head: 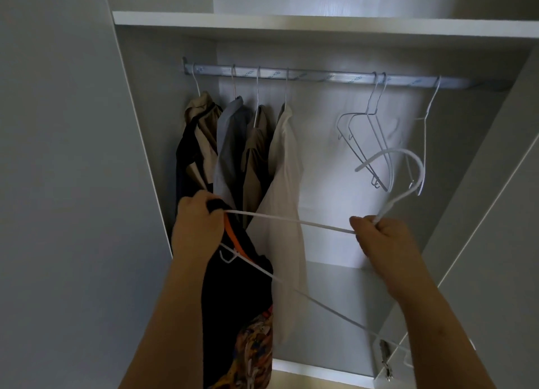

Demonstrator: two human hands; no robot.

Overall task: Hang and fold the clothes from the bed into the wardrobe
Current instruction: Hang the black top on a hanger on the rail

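While the left hand (198, 228) at nine o'clock grips the shirt (233, 301) against an arm of the hanger (294, 221) and the right hand (385, 242) at three pinches its neck, below the rail (320, 76) at twelve, the shirt, seemingly half on, may slip off if the hanger tilts.

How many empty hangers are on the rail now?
3. Two hangers hang close together right of the rail's middle, one near its right end. The held hanger is excluded; more may hide among the hung clothes.

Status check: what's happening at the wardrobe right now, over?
Left hand grips black garment. Right hand pinches white hanger at neck. Open gap on rail ahead.
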